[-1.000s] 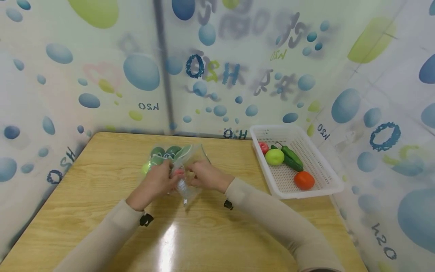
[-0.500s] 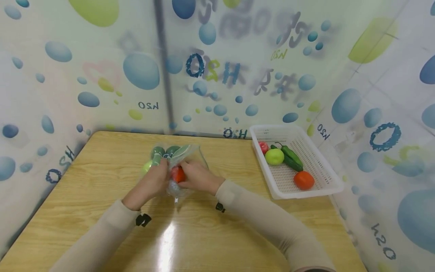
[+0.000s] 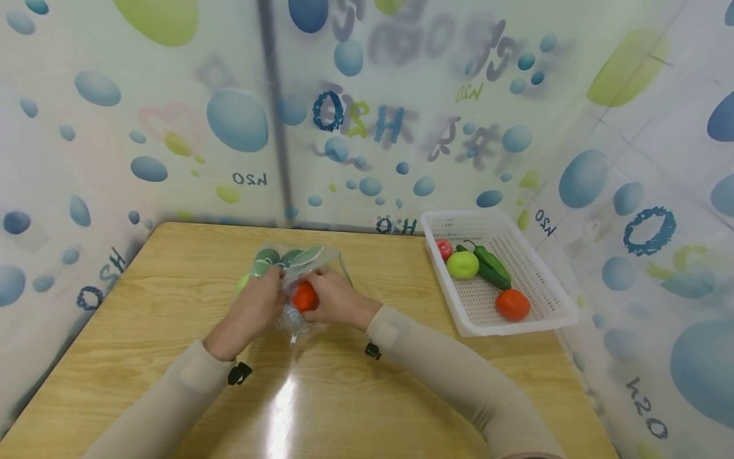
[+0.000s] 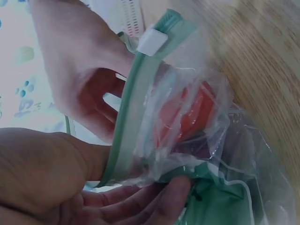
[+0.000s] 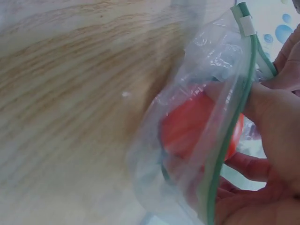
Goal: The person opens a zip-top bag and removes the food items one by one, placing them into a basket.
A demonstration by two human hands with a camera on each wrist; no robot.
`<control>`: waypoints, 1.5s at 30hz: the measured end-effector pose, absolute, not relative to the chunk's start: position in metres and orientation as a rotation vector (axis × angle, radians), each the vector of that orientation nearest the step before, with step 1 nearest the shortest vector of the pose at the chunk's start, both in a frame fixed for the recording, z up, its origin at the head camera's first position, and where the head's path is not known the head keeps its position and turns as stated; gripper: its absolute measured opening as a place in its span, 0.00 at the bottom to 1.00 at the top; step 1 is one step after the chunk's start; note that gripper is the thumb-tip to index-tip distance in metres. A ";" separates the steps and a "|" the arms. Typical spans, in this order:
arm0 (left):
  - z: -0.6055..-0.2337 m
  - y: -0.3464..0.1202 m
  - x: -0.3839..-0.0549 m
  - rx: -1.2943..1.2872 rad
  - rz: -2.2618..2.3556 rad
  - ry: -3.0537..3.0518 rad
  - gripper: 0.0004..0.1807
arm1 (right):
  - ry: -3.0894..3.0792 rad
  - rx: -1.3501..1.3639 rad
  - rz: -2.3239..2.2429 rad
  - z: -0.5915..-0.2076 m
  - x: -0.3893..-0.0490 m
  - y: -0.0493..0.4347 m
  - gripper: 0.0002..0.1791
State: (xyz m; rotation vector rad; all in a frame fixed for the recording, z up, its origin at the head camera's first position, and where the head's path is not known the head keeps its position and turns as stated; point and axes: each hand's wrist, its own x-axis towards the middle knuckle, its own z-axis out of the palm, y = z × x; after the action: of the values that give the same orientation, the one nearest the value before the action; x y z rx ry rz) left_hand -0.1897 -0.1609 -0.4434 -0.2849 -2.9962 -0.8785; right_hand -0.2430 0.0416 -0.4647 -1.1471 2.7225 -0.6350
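The right hand [image 3: 338, 298] grasps a tomato [image 3: 304, 297] just inside the mouth of a clear plastic bag [image 3: 295, 320]; beside it the left hand [image 3: 252, 313] pinches the bag's green-edged rim. Just beyond the left hand sit some dark green things [image 3: 267, 257] that I can't make out. Well to the right of the right hand, a white basket [image 3: 478, 310] on the desk [image 3: 344, 401] holds another tomato [image 3: 513, 305], a green fruit [image 3: 462, 264] and a green pepper [image 3: 492, 263].

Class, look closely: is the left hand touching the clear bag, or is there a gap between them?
Touching. The left wrist view shows it: the left hand holds the clear bag, its fingers against the outside.
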 end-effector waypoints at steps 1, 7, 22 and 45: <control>-0.442 -0.160 -0.188 -0.280 -0.849 -2.988 0.23 | 2.730 -1.145 -0.625 -0.463 -0.242 0.043 0.47; -0.442 -0.162 -0.187 -0.215 -0.704 -2.955 0.22 | 2.781 -1.174 -0.547 -0.454 -0.237 0.050 0.42; -0.445 -0.167 -0.181 -0.079 -0.677 -2.975 0.18 | 2.767 -1.205 -0.634 -0.431 -0.223 0.073 0.38; -0.448 -0.176 -0.186 -0.061 -0.729 -3.055 0.28 | 2.807 -1.216 -0.810 -0.404 -0.213 0.134 0.29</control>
State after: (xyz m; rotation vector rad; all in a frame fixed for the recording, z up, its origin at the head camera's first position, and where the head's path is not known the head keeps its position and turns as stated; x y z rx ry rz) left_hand -0.1857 -0.1756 -0.4483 -0.0611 -3.0545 -0.7293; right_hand -0.2129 0.1337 -0.4036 -1.2165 2.8067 -0.8095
